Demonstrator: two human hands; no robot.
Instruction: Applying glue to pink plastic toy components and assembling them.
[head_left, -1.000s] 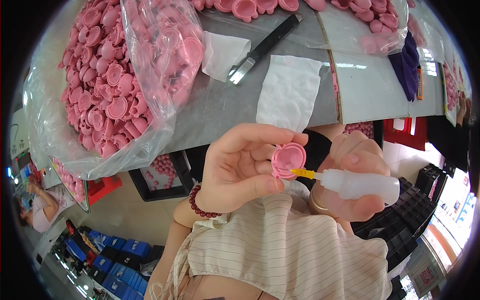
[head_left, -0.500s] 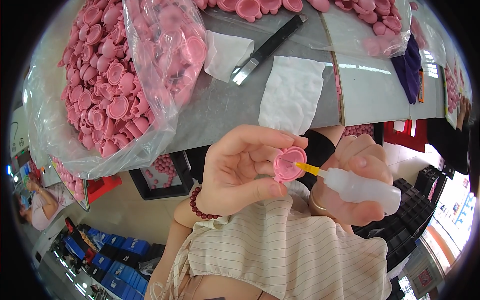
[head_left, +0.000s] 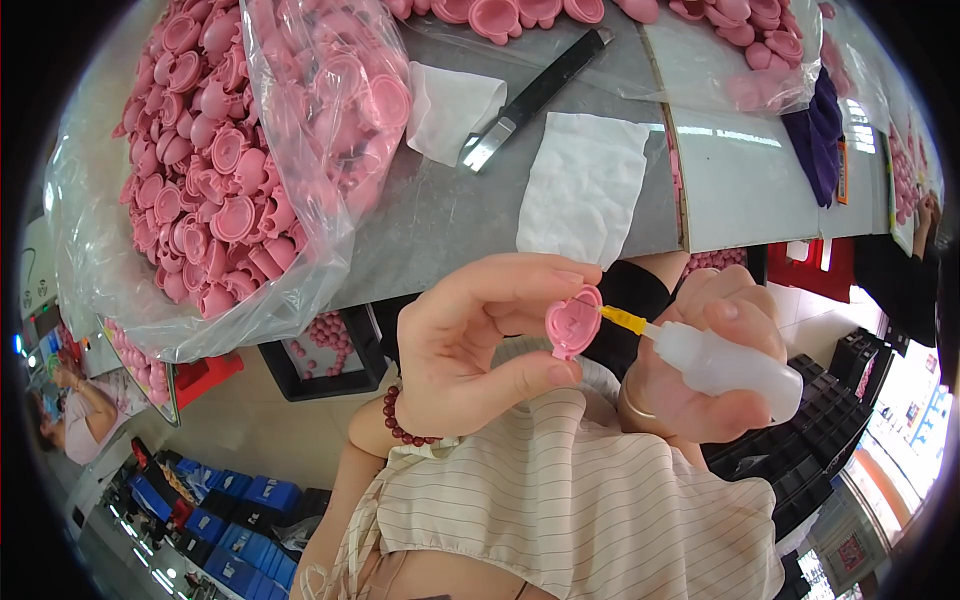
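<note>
Between the thumb and fingers of my left hand [head_left: 465, 345] is a pink plastic cup-shaped part [head_left: 574, 322], its hollow side turned toward the right. My right hand [head_left: 715, 350] is wrapped round a translucent white squeeze bottle [head_left: 735, 372] with a yellow needle tip [head_left: 624, 319]. That tip points left and sits at the right rim of the pink part. Above both hands, a white cloth [head_left: 583, 185] lies on the grey table [head_left: 420, 225].
At the left, a clear plastic bag [head_left: 330, 235] holds many pink parts [head_left: 228, 150]. A black-handled cutter [head_left: 540, 95] lies beside a smaller white cloth [head_left: 452, 112]. A dark tray [head_left: 285, 370] with pink pieces is below the table edge. A person [head_left: 90, 410] sits far left.
The pink part has turned in my left hand and shows more side-on. The needle tip, formerly over its hollow, is now at its right rim.
</note>
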